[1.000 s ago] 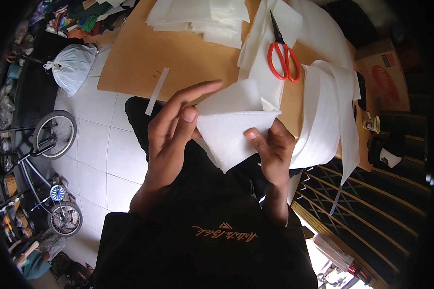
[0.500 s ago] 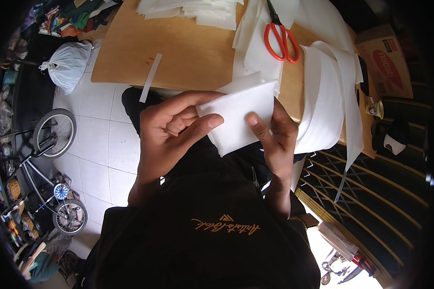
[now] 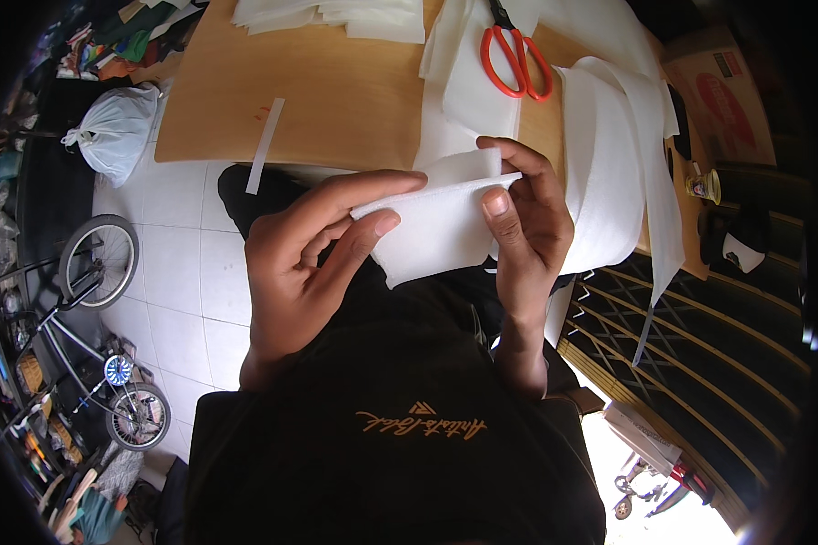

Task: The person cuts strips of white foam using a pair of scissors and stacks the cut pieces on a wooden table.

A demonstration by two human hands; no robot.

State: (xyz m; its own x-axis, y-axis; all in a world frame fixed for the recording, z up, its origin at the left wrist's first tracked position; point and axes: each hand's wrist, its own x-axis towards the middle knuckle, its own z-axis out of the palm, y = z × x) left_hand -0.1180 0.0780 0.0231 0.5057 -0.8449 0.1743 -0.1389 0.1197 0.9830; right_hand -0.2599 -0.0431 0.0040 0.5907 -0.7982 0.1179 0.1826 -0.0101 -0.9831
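Left hand point(image 3: 314, 263) and right hand point(image 3: 527, 227) fingers pinch 1 folded white sheet point(image 3: 436, 232) (red scissors point(image 3: 513, 54) beyond).

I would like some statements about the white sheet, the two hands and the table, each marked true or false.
1. Both hands hold the folded white sheet. True: the left hand and the right hand grip it at opposite ends.
2. The scissors have blue handles. False: the handles are red.
3. The scissors lie on the wooden table. True.
4. The right hand holds the scissors. False: they lie untouched beyond the hands.
5. A narrow white strip hangs over the table edge. True.
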